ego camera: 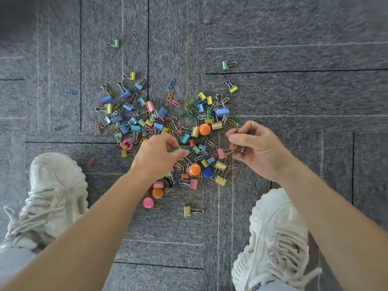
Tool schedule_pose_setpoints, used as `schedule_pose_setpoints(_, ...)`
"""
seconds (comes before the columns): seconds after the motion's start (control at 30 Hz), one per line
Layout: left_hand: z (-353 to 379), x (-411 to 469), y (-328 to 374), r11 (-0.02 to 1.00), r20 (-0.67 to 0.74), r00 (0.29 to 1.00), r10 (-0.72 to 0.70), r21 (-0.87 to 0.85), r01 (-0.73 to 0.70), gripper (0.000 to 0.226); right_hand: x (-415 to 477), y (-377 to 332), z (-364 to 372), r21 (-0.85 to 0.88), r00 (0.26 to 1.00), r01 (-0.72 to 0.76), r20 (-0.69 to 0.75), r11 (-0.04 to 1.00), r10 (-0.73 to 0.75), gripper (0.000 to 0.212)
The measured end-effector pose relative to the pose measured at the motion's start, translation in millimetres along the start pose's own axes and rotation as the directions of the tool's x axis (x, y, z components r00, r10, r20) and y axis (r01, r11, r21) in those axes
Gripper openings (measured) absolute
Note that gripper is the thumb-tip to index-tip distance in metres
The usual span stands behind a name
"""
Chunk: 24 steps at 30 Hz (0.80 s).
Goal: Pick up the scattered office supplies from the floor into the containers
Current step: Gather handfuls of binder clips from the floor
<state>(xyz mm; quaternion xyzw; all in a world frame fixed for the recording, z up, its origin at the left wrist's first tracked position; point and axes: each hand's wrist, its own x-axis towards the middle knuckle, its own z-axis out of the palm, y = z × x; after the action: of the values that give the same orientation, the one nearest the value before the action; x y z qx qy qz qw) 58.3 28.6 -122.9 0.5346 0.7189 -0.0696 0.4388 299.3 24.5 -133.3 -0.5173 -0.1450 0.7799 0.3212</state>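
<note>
Left hand point(157, 153) pinching teal item point(176, 149), centre frame; right hand point(254, 148) curled round several clips point(242, 149), likely stockpiling before container trip.

Grey carpet tiles point(273, 38) everywhere, flecked weave. Dark seams point(148, 49) btwn tiles: one straight out beyond left hand point(156, 156), one crosswise far beyond right hand point(255, 149), a short one just outside right hand, another low down, nearer than both hands. Pale thin lines point(294, 46) thru the pile, lengthwise on some tiles, crosswise on others. Soft even light, no hard shadows. Darker at top-left corner, well beyond left hand. Outer edges blurred.
</note>
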Motion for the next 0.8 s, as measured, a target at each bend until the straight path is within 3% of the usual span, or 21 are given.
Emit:
schedule_pose_setpoints(0.1, -5.2, -2.7, 7.6, 0.923, -0.056, 0.997, -0.045, -0.384, 0.020, 0.001, -6.4, 0.7, -11.0, 0.151, 0.992, 0.003, 0.126, 0.988, -0.022, 0.035)
schedule_pose_setpoints(0.17, -4.2, 0.2, 14.9, 0.749, -0.011, 0.983, -0.184, -0.649, 0.133, 0.016, -7.7, 2.0, -14.6, 0.158, 0.987, 0.027, 0.152, 0.987, -0.051, 0.038)
schedule_pose_setpoints(0.23, -2.9, 3.1, 23.8, 0.583, 0.073, 0.958, -0.277, -0.780, 0.227, 0.026, -9.2, 0.6, -16.1, 0.097, 0.990, 0.046, 0.126, 0.994, -0.059, 0.038)
schedule_pose_setpoints(0.27, -0.9, 6.5, 25.7, 0.588, 0.060, 0.956, -0.287, -0.777, 0.225, 0.027, -8.6, -0.3, -17.4, 0.076, 0.992, 0.046, 0.112, 0.996, -0.055, 0.043)
schedule_pose_setpoints(0.33, 2.3, 13.1, 26.6, 0.745, -0.055, 0.966, -0.253, -0.649, 0.158, 0.025, -8.2, -3.2, -18.2, 0.069, 0.995, 0.013, 0.096, 0.998, -0.020, 0.051)
schedule_pose_setpoints(0.4, 5.4, 20.0, 25.7, 0.933, -0.162, 0.976, -0.148, -0.351, 0.083, 0.018, -6.8, -6.2, -18.3, 0.097, 0.996, -0.007, 0.088, 0.995, -0.002, 0.028)
schedule_pose_setpoints(0.43, 6.4, 22.6, 25.0, 0.981, -0.175, 0.978, -0.114, -0.177, 0.082, 0.018, -6.2, -8.4, -17.6, 0.119, 0.997, -0.028, 0.073, 0.993, 0.020, 0.018)
schedule_pose_setpoints(0.47, 7.5, 24.5, 25.2, 0.993, -0.169, 0.979, -0.114, -0.023, 0.111, 0.022, -5.0, -9.7, -17.1, 0.147, 0.997, -0.051, 0.065, 0.988, 0.041, 0.013)
schedule_pose_setpoints(0.53, 11.5, 28.2, 26.1, 0.975, -0.151, 0.977, -0.148, 0.145, 0.170, 0.038, -2.6, -10.6, -16.4, 0.162, 0.996, -0.087, 0.031, 0.983, 0.083, 0.029)
schedule_pose_setpoints(0.63, 19.4, 34.8, 25.9, 0.968, -0.190, 0.965, -0.179, 0.140, 0.207, 0.044, 2.0, -8.9, -13.1, -0.057, 0.976, -0.179, -0.133, 0.982, 0.170, 0.047)
schedule_pose_setpoints(0.77, 22.5, 38.1, 24.7, 0.982, -0.221, 0.957, -0.187, -0.053, 0.180, 0.032, 6.2, -1.6, -3.3, -0.342, 0.969, -0.206, -0.202, 0.917, 0.143, 0.012)
schedule_pose_setpoints(0.8, 22.9, 37.5, 24.1, 0.983, -0.219, 0.960, -0.173, -0.100, 0.154, 0.026, 6.6, 0.8, -2.1, -0.399, 0.975, -0.184, -0.189, 0.898, 0.116, 0.021)
